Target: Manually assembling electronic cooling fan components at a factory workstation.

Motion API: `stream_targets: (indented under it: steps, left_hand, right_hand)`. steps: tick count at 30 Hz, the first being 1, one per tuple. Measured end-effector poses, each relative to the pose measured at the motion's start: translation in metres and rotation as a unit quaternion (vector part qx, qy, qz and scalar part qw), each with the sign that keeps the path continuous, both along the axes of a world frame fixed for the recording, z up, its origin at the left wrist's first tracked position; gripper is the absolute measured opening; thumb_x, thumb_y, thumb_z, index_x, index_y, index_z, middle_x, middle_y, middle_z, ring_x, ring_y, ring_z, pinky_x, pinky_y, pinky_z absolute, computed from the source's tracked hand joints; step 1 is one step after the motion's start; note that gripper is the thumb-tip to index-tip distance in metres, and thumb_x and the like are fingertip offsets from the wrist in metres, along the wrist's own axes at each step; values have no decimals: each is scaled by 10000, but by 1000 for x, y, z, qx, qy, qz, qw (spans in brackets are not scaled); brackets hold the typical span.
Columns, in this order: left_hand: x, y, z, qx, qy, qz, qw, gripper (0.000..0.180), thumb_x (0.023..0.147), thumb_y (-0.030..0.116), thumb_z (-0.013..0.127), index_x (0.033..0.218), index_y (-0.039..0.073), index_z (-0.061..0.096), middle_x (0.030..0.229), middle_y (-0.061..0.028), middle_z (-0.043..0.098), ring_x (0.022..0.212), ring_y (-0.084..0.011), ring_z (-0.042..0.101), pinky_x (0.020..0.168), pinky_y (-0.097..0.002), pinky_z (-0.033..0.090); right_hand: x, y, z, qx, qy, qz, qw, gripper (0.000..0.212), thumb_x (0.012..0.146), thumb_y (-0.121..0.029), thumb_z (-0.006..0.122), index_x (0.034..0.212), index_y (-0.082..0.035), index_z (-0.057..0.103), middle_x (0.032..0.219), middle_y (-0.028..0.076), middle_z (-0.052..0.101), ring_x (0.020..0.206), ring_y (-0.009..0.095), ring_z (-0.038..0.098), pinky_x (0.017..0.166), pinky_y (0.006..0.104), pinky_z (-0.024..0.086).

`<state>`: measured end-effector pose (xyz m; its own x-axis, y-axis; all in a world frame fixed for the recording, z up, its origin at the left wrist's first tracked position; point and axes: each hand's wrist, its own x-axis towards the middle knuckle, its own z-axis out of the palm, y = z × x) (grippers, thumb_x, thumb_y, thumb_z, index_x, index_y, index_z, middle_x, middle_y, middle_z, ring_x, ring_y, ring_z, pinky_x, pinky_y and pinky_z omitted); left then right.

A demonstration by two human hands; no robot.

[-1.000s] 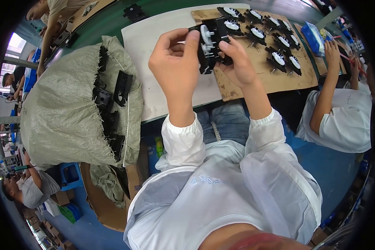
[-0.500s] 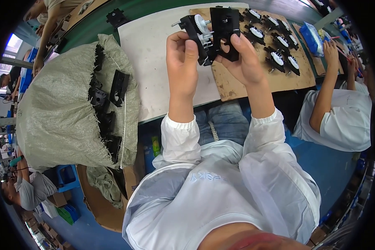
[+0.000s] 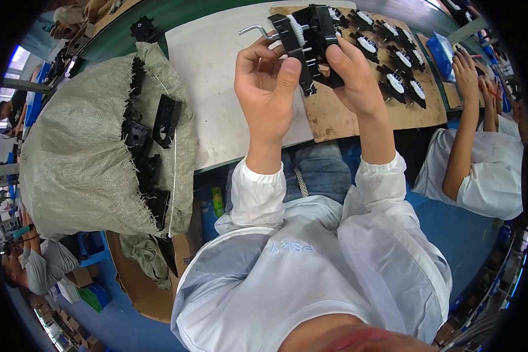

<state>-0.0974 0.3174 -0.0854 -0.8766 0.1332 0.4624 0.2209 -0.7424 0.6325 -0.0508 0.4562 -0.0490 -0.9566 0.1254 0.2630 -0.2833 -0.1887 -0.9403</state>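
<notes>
My left hand (image 3: 268, 94) is closed on a black plastic housing piece (image 3: 286, 36), held up on edge over the table. This piece carries a white gear (image 3: 298, 30), and a bent metal rod (image 3: 255, 28) sticks out of its left side. In my right hand (image 3: 358, 76) is a second black plastic piece (image 3: 321, 22), gripped between thumb and fingers. The two pieces face each other, close together at the gear side; whether they touch is hard to see. My fingertips behind them are partly hidden.
Several black assemblies with white gears (image 3: 394, 82) lie on a brown board (image 3: 334, 120) at the right. A white sheet (image 3: 217, 105) covers the table's middle. At left, a woven sack (image 3: 76, 152) holds black plastic parts (image 3: 167, 120). A co-worker's arm (image 3: 459, 138) is at far right.
The two black pieces have come closer together, the right one turning edge-on. The left piece has tilted, so the rod's bend shows. Both hands have shifted slightly to the right.
</notes>
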Motion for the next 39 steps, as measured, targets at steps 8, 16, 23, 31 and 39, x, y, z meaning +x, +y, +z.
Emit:
stream_targets:
  steps: [8, 16, 23, 31, 39]
  left_hand:
    - [2, -2, 5, -15, -29, -6, 999, 343, 822, 67, 774, 1022, 55, 496, 1276, -154, 514, 1046, -223, 577, 911, -303, 482]
    - [0, -4, 4, -2, -43, -15, 999, 326, 827, 61, 766, 1014, 52, 499, 1271, -156, 517, 1023, -214, 575, 894, -298, 486]
    - [0, -5, 4, -15, -38, -7, 999, 317, 832, 66, 762, 1011, 45, 501, 1264, -157, 521, 997, -205, 568, 884, -294, 485]
    - [3, -9, 5, -47, -63, -11, 997, 309, 838, 72, 755, 1016, 29, 507, 1227, -154, 525, 960, -197, 566, 857, -276, 489]
    - [7, -15, 11, -117, -26, 15, 993, 315, 824, 33, 744, 1039, 9, 514, 1186, -160, 540, 950, -211, 591, 854, -283, 506]
  right_hand:
    - [-4, -5, -2, 57, 3, -29, 998, 370, 977, -364, 608, 1094, -13, 623, 863, 40, 611, 750, 106, 568, 669, 217, 500]
    - [-6, -10, -4, 40, 3, -44, 998, 395, 984, -390, 590, 1103, -14, 625, 860, 52, 616, 746, 122, 572, 686, 265, 551]
    - [-7, -15, -7, 56, 1, -60, 997, 413, 999, -407, 555, 1107, -14, 623, 863, 58, 620, 755, 127, 578, 669, 272, 547]
    - [-5, -20, -2, 147, 15, -93, 985, 455, 1026, -443, 472, 1132, -20, 602, 868, 56, 615, 752, 132, 567, 689, 271, 528]
    - [-6, -3, -7, 196, -5, -47, 979, 431, 1036, -398, 472, 1196, -14, 582, 948, 58, 629, 833, 132, 561, 757, 251, 468]
